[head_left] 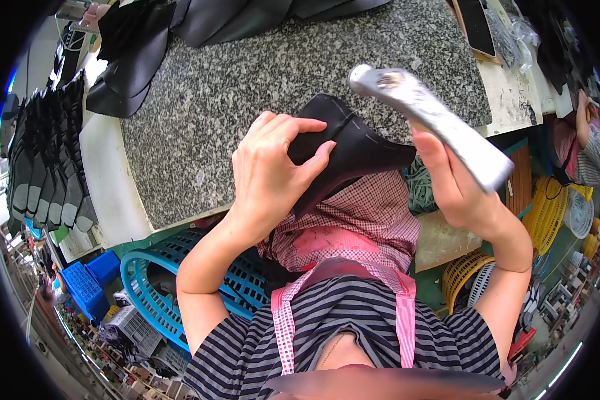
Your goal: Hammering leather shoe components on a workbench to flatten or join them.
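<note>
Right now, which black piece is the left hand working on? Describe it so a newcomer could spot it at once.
Start at the speckled granite slab. At its near edge, the left hand pinches a black shoe piece. Unlike the black pieces heaped at the slab's far corner, it is held up, beside the silvery tool in the right hand.

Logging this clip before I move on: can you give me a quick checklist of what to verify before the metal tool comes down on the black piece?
1. Left hand grips the black leather piece: ok.
2. Right hand holds the metal hammer-like tool: ok.
3. Tool raised, apart from the piece: ok.
4. Piece resting flat on the granite slab: not ok, its near end hangs over the edge.
5. Left fingertips away from the seam: not ok.
6. Seam alignment: cannot tell.
</note>
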Demonstrator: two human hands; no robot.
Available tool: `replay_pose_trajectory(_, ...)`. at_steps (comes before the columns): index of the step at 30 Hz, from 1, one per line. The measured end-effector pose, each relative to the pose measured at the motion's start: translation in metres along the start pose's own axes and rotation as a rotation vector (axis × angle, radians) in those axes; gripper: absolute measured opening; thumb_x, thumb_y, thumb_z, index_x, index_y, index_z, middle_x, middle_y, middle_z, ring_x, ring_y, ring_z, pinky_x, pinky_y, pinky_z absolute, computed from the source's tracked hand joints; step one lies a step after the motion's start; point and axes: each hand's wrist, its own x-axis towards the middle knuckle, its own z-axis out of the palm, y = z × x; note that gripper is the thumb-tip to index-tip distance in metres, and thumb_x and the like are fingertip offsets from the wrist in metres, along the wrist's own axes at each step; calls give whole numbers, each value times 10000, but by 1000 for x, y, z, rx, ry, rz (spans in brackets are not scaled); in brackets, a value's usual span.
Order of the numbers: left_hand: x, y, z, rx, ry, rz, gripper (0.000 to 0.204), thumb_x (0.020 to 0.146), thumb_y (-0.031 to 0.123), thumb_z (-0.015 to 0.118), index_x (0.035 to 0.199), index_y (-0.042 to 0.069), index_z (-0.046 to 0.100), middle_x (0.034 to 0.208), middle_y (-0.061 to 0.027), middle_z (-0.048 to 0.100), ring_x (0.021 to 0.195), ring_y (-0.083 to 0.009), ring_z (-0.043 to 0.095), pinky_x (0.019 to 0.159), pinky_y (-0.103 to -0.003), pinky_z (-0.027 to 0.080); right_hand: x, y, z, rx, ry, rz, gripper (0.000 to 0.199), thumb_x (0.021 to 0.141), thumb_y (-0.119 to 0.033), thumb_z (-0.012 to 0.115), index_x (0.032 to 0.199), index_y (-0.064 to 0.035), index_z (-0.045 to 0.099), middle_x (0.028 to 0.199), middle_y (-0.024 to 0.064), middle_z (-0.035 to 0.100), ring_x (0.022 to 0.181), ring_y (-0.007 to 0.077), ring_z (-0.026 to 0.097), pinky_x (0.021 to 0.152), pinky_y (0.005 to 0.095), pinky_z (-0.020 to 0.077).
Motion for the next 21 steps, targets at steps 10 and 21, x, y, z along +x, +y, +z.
replay_pose_trajectory(10, -1, -2, -1, -19, -2, -18, 186, 731, 153, 804, 871, 71, 714, 818, -63, 675, 807, -243, 619, 695, -354, 508, -1, -3, 14, 26, -154, 147, 117, 902, -64, 519, 947, 37, 479, 674, 236, 578, 672, 459, 615, 569, 487, 470)
replay_pose_trajectory(21, -20, -8, -7, -38, 44, -40, 203, 710, 110, 822, 868, 53, 706, 819, -73, 679, 797, -254, 615, 703, -353, 500, 3, 0, 15, 5, 78, -69, 115, 826, -16, 533, 897, 54, 591, 742, 264, 571, 739, 393, 645, 586, 421, 509)
